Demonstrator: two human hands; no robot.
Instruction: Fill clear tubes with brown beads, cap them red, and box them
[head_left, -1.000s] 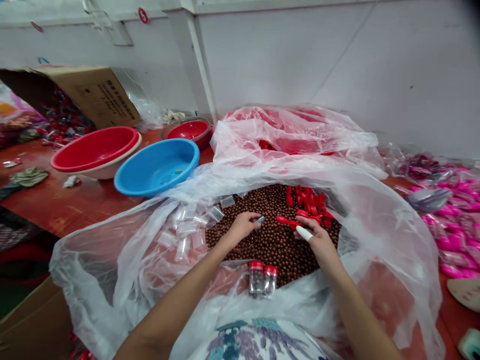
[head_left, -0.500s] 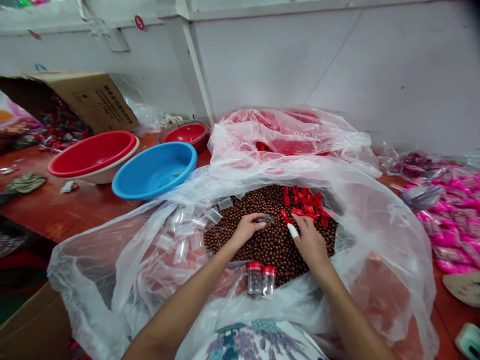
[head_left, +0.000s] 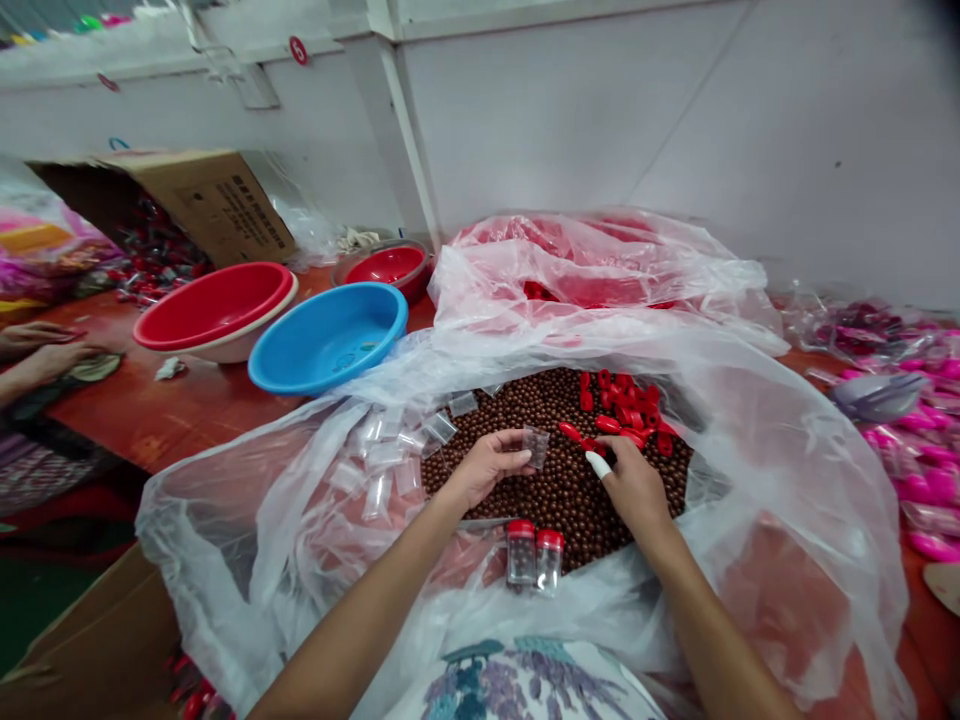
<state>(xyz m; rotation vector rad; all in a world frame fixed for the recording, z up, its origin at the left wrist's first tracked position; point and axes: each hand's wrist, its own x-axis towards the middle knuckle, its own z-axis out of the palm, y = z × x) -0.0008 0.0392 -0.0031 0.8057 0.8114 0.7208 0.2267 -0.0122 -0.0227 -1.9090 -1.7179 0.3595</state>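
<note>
One pale wall fills the back of the room I am watching from afar, above a red tabletop that runs out to the left, where a co-worker's hands rest. Over the near side lies a wide translucent plastic sheet, with a plastic-wrapped red heap behind it and a tilted carton at the far left. Within the sheet's opening I see a broad spread of brown balls; the red basin and blue basin stand beyond, to the left. Above the balls, my left hand and right hand, a white cover on one fingertip, work near each other but apart. By my reading, little is done: just two clear containers wear red tops, side by side at the near edge, contents too faint to tell. Much is left, since loose red pieces lie to the right and bare clear pieces to the left. The right fingers seem closed narrowly on a red scoop; the left thumb and fingers pinch one clear piece, its open end not readable from here.
</note>
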